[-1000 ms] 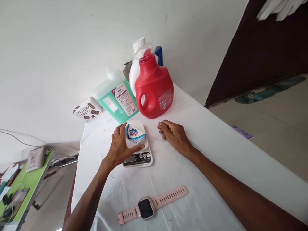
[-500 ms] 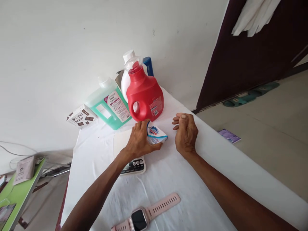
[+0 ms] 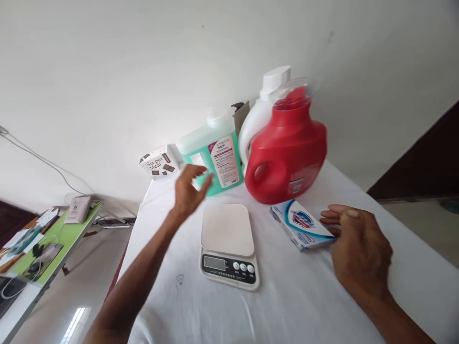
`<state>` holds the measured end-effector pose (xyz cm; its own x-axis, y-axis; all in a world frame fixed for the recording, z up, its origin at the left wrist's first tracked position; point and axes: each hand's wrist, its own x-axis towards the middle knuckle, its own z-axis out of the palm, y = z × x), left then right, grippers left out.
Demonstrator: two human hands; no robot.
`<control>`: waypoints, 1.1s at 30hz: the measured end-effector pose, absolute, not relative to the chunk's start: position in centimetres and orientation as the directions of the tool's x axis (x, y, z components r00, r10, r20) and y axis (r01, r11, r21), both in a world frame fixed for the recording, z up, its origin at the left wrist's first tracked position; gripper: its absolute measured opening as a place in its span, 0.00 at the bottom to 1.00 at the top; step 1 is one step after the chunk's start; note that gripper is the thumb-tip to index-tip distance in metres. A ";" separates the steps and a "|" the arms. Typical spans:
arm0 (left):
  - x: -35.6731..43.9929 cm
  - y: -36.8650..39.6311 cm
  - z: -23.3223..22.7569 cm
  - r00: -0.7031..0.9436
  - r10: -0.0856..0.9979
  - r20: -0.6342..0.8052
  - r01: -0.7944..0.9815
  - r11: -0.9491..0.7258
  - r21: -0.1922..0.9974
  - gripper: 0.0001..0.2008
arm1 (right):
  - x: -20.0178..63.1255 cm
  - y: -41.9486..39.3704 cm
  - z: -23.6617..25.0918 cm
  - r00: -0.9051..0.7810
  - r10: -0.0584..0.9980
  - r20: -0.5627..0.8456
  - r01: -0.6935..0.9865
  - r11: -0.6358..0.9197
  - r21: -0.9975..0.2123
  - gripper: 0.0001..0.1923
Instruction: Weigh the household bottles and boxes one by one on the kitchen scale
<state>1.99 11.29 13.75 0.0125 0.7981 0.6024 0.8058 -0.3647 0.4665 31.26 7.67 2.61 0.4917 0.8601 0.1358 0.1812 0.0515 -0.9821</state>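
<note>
A white and blue soap box (image 3: 301, 223) lies flat on the white-clothed table, right of a white kitchen scale (image 3: 228, 231). My right hand (image 3: 362, 253) is at the box's right end, its loosely curved fingers pointing left and apart from one another. Whether a fingertip touches the box I cannot tell. Nothing is held in my left hand (image 3: 188, 191), which is raised with thumb and fingers apart in front of the green liquid bottle (image 3: 224, 162). The scale's platform is bare, and its display looks blank.
A red detergent bottle (image 3: 287, 153) stands behind the soap box, with a white jug (image 3: 256, 119) behind it. A small "Super Meal" box (image 3: 159, 162) is at the table's back left corner. Farther left stands a green table (image 3: 53, 251) with items on it.
My left hand has let go of the soap box and moved left, away from it. The view has turned left and closer, and the pink watch has left the picture.
</note>
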 end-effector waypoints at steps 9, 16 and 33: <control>-13.2 20.8 17.9 -0.106 0.827 0.552 0.938 -0.101 0.332 0.24 | 31.1 8.3 2.4 0.564 0.825 0.038 0.194 -0.087 -0.977 0.18; -18.0 25.5 17.4 -0.311 0.927 0.210 0.948 0.287 0.140 0.55 | 31.2 8.5 1.9 0.565 0.824 0.046 0.205 -0.086 -0.975 0.20; -17.5 20.8 16.6 -0.206 0.954 0.216 0.948 0.250 -0.199 0.40 | 31.4 8.4 1.8 0.500 0.859 0.111 0.208 0.006 -0.978 0.20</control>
